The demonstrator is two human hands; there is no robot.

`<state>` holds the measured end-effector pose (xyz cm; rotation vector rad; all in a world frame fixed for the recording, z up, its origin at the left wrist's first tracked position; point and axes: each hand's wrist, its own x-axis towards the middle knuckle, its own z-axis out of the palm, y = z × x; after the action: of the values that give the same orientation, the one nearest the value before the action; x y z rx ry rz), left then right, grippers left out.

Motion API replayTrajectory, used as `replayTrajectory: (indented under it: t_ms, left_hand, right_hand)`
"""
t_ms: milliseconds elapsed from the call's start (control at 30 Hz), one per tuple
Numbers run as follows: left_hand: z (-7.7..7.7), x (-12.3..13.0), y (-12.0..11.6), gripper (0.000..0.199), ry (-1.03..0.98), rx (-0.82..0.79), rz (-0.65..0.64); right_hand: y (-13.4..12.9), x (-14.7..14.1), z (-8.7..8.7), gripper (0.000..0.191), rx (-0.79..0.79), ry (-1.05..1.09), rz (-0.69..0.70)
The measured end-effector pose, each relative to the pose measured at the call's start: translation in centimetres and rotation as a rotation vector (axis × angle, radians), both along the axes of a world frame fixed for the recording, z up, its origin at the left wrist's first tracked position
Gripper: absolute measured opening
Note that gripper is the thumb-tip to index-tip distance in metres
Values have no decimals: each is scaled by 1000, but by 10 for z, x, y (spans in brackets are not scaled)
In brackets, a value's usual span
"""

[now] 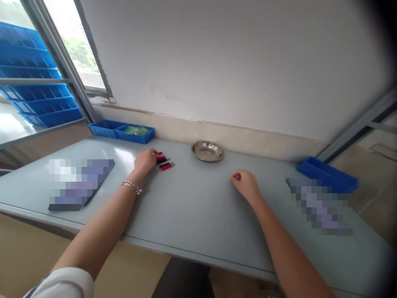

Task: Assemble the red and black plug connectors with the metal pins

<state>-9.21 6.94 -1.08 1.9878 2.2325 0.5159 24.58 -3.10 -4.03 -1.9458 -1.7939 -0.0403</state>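
My left hand (145, 160) rests on the table at the left of centre. Its fingers are bent down and pinched at a slim red stick (159, 153), partly hidden by the fingertips. Just beside it lie several more short red and black sticks (166, 166), roughly side by side, some with thin pale tips; I cannot tell if they are pens or small tools. My right hand (245, 184) is held over the table right of centre, its fingers curled closed. Something small and dark red shows inside the curl, too hidden to name. A shallow round metal dish (207, 151) stands between and beyond the hands.
Two blue bins (135, 134) stand at the back left, one holding green-and-clear packets (136, 130). Another blue bin (327, 174) is at the right edge. Blurred flat items lie at left (82, 184) and right (319, 207). Stacked blue trays (40, 95) fill the left rack.
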Motion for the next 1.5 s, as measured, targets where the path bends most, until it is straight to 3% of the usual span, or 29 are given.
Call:
replayTrajectory:
  t_ms: [533,900,1067,1267,1500]
  left_hand:
    - [-10,-10,12,30,15,14,-74]
    - [-1,-4,6,30,30,41,-109]
    - [10,12,-6,29,104,74,-294]
    - [18,26,-17,25,247,-83,-461]
    - [12,26,-14,15,293,-123,-480]
  right_hand:
    - [-1,1,-6,11,-37,-21,-39]
    - [-1,0,-4,11,-66,-5,-11]
    - [0,1,-5,10,-35,-23,-6]
    - [-2,-2,2,12,-83,0,-39]
    - [-3,-4,3,11,-99,11,-32]
